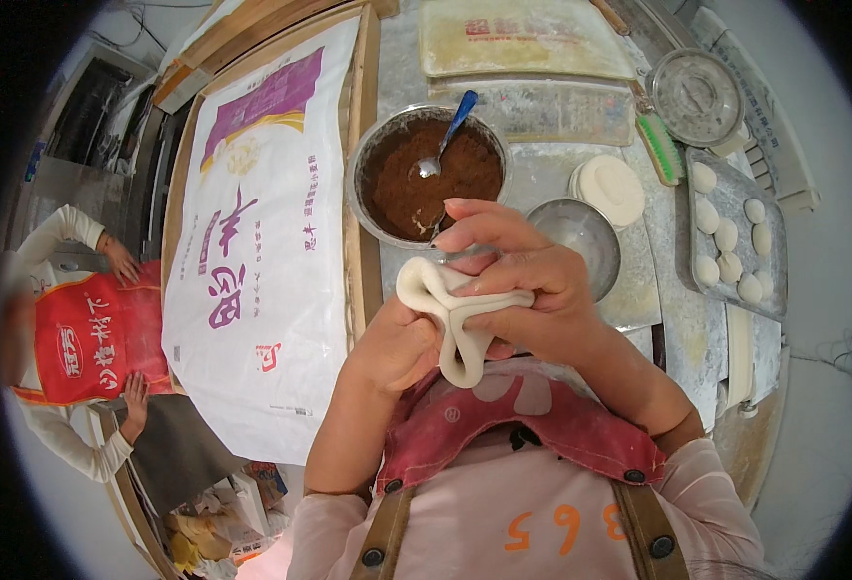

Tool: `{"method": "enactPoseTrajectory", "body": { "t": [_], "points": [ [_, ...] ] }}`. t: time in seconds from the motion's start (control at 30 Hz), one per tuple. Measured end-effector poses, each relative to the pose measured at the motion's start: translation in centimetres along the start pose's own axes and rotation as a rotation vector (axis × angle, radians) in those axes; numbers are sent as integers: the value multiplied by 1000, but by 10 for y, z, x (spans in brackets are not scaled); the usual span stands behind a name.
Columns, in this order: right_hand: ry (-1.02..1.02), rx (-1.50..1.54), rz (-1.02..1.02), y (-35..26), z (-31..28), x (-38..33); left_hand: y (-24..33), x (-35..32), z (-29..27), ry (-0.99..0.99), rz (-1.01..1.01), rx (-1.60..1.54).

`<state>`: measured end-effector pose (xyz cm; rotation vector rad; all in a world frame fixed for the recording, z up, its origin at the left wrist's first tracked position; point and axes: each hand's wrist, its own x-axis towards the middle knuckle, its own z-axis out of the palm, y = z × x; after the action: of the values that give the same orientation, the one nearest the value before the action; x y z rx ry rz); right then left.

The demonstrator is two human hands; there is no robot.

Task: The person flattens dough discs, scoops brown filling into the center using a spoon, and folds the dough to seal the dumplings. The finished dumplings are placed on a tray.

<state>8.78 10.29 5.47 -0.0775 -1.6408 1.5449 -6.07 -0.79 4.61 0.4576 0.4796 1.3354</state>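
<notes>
A pale round of dough (453,314) is folded up between both hands in front of my chest. My left hand (399,346) cups it from below on the left. My right hand (528,280) pinches its upper edges together with the fingers. Just beyond the hands stands a metal bowl of brown filling (426,179) with a blue-handled spoon (447,135) stuck in it. To the right of that sits an empty small metal bowl (581,237), and behind it a stack of flat dough rounds (612,186).
A metal tray (735,232) at the right holds several shaped dough balls. A green brush (660,147), a round scale (695,95) and a floured board (523,39) lie further back. A large white sack (257,242) covers the left. Another person in a red apron (97,333) stands at far left.
</notes>
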Motion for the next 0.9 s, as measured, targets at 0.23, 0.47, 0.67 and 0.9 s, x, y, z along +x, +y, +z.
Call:
{"method": "enactPoseTrajectory", "body": {
  "t": [0.23,0.47,0.67,0.9],
  "points": [
    [-28,23,222,-19,1,-1,-9,-1,-14,233,-61,-89],
    [-125,-197,-90,-4,-6,1,-14,-4,-14,222,-68,-159],
    [-84,-132,-28,-9,-7,-1,-8,-7,-14,138,90,893],
    [-186,-223,-34,-10,-18,-4,-18,-13,-9,195,101,523]
  ]
}}
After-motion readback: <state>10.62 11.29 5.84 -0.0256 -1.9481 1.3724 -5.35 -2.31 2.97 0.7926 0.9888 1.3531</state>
